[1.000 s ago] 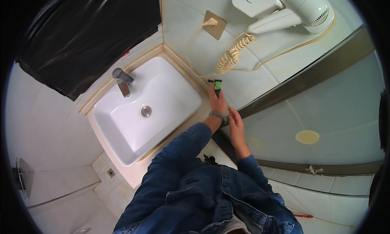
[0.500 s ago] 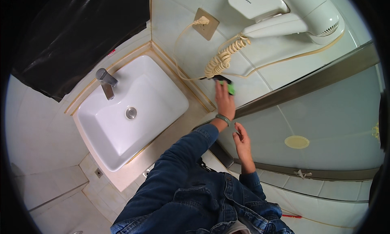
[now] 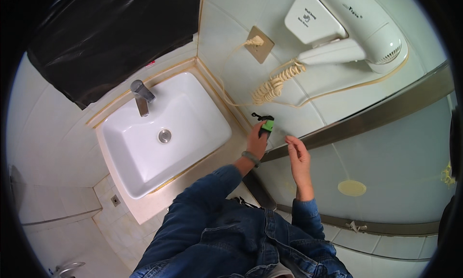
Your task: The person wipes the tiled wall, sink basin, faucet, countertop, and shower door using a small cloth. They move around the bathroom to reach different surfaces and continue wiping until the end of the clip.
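Note:
My left hand (image 3: 257, 142) is closed around a small green and black object (image 3: 267, 126) with a black strap or cord at its far end. Its exact kind does not show. The object is close to the tiled wall, below the coiled cream cord (image 3: 270, 89) of a white hair dryer (image 3: 364, 32). To the right, my right hand (image 3: 300, 160) is raised with fingers loosely bent and the thumb a little apart from them. Nothing can be seen in it. The right hand is beside the object, not touching it.
A white washbasin (image 3: 193, 97) with a chrome tap (image 3: 142, 97) is set on a pale counter (image 3: 144, 215) at left. Black sheeting (image 3: 115, 37) covers part of the wall behind it. A wall socket (image 3: 260, 49) holds a plug. Metal-framed frosted glass (image 3: 386, 152) stands at right.
My left hand has drawn back from the wall toward me, bringing the green and black object along. My right hand has moved up and slightly right. The view has shifted.

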`<state>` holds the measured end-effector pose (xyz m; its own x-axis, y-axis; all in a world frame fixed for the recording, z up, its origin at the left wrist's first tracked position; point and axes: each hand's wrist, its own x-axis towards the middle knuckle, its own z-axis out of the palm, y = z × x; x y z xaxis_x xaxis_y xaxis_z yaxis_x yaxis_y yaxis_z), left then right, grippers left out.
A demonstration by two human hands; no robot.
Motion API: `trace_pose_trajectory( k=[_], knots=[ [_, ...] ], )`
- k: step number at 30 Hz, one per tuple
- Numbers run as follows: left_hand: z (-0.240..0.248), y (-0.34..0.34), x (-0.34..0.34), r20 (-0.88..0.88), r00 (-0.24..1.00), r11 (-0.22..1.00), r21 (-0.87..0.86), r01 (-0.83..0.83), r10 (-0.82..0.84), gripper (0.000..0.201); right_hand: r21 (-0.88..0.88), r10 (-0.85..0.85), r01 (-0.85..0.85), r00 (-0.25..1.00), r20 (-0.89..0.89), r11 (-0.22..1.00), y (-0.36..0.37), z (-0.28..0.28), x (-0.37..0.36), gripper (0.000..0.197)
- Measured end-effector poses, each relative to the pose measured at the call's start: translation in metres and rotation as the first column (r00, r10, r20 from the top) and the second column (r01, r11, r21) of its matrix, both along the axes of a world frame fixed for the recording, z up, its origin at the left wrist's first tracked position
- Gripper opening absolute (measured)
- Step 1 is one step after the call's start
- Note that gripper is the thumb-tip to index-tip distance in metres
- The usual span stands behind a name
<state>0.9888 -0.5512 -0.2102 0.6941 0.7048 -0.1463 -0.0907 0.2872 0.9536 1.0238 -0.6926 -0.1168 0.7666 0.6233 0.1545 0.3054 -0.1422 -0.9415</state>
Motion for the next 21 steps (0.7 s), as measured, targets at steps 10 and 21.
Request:
trace_pose_trajectory(
  k=[10, 21],
  knots=[
    [0.08, 0.136, 0.026, 0.415, 0.908, 0.997, -0.068, -0.039, 0.063, 0.049, -0.017, 0.019, -0.021, 0.994, -0.107, 1.0, 0.015, 0.004, 0.0, 0.025],
    [-0.013, 0.185, 0.167, -0.054, 0.987, 0.972, -0.192, 0.136, -0.149, 0.042, -0.063, 0.052, -0.063, 0.985, -0.165, 0.996, 0.01, -0.014, -0.017, 0.024]
  ],
)
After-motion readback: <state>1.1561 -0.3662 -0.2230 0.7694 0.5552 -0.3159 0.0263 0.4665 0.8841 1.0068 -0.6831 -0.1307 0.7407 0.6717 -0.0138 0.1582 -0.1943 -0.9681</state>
